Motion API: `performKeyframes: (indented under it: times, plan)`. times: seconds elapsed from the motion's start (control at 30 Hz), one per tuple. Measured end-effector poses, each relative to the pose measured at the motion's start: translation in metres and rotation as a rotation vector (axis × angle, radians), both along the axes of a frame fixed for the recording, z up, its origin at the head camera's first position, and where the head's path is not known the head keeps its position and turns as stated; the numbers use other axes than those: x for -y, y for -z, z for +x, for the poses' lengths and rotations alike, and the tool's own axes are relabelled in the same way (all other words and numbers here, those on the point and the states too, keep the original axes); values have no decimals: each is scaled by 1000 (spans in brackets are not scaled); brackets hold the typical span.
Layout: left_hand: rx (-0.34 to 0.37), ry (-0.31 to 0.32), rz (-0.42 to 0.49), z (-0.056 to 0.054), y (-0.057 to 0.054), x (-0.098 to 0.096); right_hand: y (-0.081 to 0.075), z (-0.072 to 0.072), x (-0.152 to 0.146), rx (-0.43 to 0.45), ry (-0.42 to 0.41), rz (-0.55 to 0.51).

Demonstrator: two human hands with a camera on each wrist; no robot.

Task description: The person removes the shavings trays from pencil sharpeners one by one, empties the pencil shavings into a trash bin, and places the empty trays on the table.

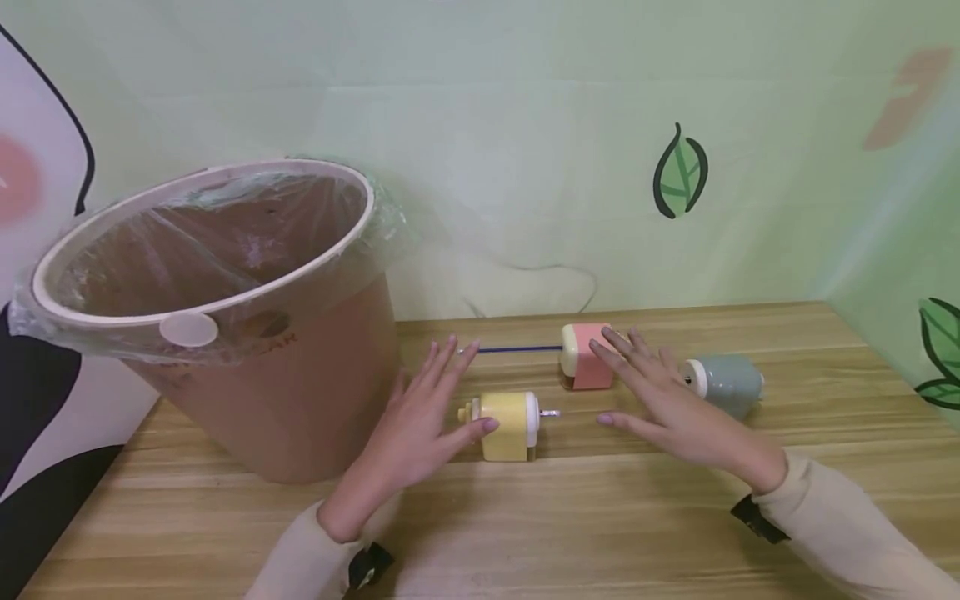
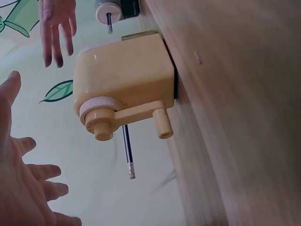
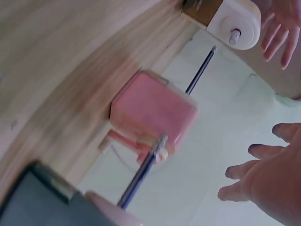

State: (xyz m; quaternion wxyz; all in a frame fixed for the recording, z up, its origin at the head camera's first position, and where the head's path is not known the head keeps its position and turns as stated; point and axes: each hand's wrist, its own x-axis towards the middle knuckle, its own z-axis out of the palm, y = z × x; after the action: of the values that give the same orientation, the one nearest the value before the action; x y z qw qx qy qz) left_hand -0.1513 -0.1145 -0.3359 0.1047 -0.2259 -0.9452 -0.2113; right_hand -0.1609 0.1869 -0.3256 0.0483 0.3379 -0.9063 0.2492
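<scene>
While both hands hover over the wood-grain tabletop (image 1: 510,533), neither has hold of anything. The left hand (image 1: 416,425) is wide open, its fingers straight and spread between a tall brownish-pink bin lined with clear plastic (image 1: 315,417) and a boxy yellow pencil sharpener with a white collar (image 1: 506,429); its thumb overlaps the sharpener from above, but the left wrist view shows a gap. The right hand (image 1: 663,408) is likewise open, fingers extended over a boxy pink sharpener with a cream front (image 1: 591,371) and clear of it in the right wrist view, with a rounded blue-grey sharpener (image 1: 729,383) just beside the hand. As far as the pictures show, loading is done: a long dark-blue pencil (image 1: 517,349) sticks out of the pink sharpener, another blue pencil (image 3: 138,181) is in the blue-grey one, and only a silvery pencil end (image 1: 551,413) shows at the yellow one. No pencil has been taken out, and neither the yellow crank (image 2: 162,123) nor the pink crank (image 3: 123,140) is gripped. The points are hidden inside, so how much sharpening is done or left cannot be told; the work looks paused between steps.
</scene>
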Motion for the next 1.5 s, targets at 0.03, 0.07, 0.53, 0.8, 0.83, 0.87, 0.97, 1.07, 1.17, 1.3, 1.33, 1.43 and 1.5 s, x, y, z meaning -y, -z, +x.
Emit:
performKeyframes:
  times: [0.03,0.07,0.53,0.8,0.83,0.87,0.97,1.07,1.17,1.3,1.33,1.43,1.5]
  plan:
    - [7,10,19,0,0,0,0,0,1,18,-7,-18]
    - [16,21,39,0,0,1,1,0,2,38,-14,-37]
    - [205,85,288,0,11,1,14,-4,20,263,-96,-272]
    - [256,90,339,-3,19,-2,29,-13,30,485,-172,-419]
    - [260,90,345,-4,20,-2,31,-14,31,510,-170,-426]
    - [266,95,356,-4,21,-2,32,-15,32,534,-166,-431]
    - [282,113,391,-6,23,-3,35,-17,33,600,-150,-441]
    - [308,126,426,-9,26,-4,38,-19,35,670,-138,-461]
    - [332,118,444,-11,27,-4,41,-21,38,723,-128,-475]
    - [348,109,444,-14,29,-5,44,-21,42,760,-121,-469]
    - [352,108,444,-14,28,-5,45,-22,43,769,-122,-468]
    - [356,114,447,-15,30,-6,47,-22,47,798,-124,-472]
    - [361,118,450,-16,30,-7,48,-22,49,811,-123,-472]
